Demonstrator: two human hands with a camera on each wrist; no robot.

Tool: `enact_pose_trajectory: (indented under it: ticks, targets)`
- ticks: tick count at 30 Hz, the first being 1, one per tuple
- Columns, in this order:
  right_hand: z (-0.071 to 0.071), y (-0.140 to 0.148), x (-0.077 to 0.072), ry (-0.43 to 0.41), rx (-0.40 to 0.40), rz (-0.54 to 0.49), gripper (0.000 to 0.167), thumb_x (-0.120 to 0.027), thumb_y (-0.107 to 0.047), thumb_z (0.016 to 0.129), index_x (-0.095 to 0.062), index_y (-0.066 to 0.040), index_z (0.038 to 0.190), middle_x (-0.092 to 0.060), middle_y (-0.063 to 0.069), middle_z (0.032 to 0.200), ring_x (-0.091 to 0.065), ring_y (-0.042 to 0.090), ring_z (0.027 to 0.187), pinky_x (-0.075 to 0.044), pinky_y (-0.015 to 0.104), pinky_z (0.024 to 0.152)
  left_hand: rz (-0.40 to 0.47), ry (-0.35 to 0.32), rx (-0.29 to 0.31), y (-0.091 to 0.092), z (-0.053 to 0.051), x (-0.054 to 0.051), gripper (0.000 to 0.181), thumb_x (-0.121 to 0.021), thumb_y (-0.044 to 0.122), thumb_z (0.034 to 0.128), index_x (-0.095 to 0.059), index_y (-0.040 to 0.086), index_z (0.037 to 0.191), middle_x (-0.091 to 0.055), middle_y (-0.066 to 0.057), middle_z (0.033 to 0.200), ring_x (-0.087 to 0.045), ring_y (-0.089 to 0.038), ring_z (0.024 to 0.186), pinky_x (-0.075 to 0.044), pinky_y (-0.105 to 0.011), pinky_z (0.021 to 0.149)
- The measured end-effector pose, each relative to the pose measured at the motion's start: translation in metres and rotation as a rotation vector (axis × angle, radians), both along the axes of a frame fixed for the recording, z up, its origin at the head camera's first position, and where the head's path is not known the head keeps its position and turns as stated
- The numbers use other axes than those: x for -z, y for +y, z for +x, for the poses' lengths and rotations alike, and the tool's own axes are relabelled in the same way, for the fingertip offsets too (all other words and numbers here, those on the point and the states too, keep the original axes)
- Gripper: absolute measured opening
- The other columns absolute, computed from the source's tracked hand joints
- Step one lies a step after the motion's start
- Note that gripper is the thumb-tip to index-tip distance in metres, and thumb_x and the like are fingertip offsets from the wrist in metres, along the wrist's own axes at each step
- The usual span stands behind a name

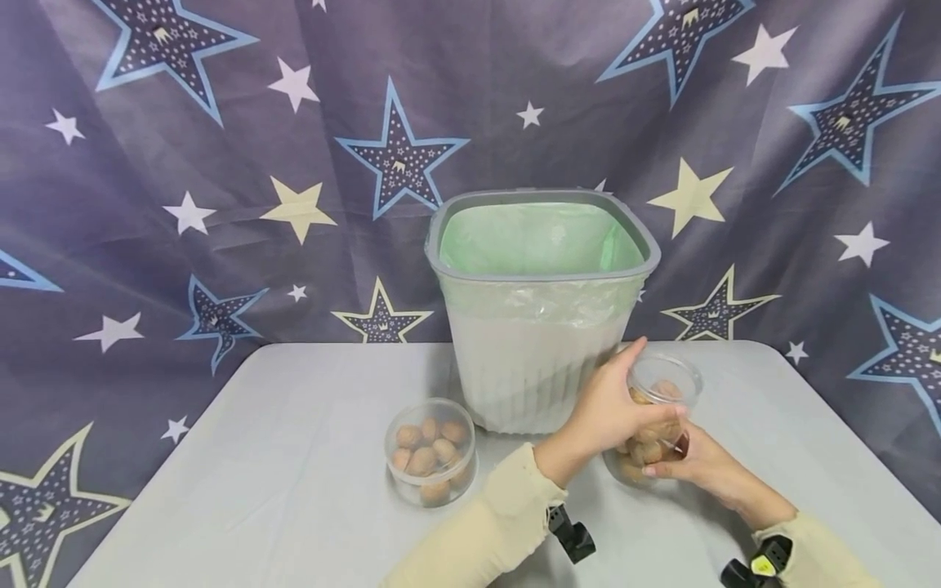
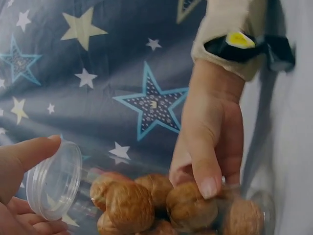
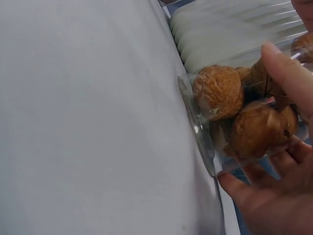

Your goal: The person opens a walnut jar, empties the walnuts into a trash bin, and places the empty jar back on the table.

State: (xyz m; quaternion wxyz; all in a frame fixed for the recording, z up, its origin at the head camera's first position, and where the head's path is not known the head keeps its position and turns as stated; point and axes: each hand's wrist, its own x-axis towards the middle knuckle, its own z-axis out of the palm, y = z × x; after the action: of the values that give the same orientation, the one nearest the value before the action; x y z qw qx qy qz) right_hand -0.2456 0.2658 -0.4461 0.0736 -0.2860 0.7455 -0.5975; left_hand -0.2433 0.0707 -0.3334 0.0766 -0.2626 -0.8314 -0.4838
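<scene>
A dark cloth (image 1: 235, 163) patterned with stars hangs behind the pale worktop (image 1: 294, 490). Near the worktop's back edge stands a ribbed, light bin (image 1: 540, 359) with a grey rim and a greenish liner (image 1: 537, 237). The tall clear jar (image 1: 665, 371) is just beside the bin's right side in the head view, its base down at the worktop; a round clear tub (image 1: 412, 492) sits to the bin's front left. The left hand (image 1: 613, 404) grips the jar's upper part, thumb by the rim; the right hand (image 1: 709, 465) clasps it lower, fingers curled round. Brown walnuts (image 2: 129, 208) fill the jar's lower part; more walnuts lie in the tub.
</scene>
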Motion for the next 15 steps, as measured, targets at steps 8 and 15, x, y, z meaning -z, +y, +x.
enact_pose_trajectory:
  ticks: [8, 15]
  targets:
    - [0.000, -0.004, -0.006, 0.069, -0.055, 0.002, 0.054, -0.068, 0.009, 0.077, -0.051, -0.004, 0.126, -0.067, -0.001, 0.111, -0.063, 0.010, 0.095, -0.051, 0.024, 0.081, -0.056, 0.068, 0.007, -0.005, 0.000, -0.002, 0.086, -0.081, 0.036, 0.0720, -0.041, 0.004, 0.141, -0.045, -0.004, 0.142, -0.042, -0.012, 0.129, -0.032, -0.016, 0.103]
    - [0.002, -0.011, -0.009, 0.187, -0.088, 0.006, 0.063, -0.072, 0.011, 0.071, -0.053, -0.011, 0.127, -0.067, -0.002, 0.111, -0.063, 0.009, 0.096, -0.051, 0.021, 0.080, -0.064, 0.101, -0.013, -0.017, 0.011, -0.006, 0.084, -0.079, 0.040, 0.0727, -0.043, 0.004, 0.140, -0.046, -0.004, 0.142, -0.043, -0.012, 0.129, -0.034, -0.017, 0.102]
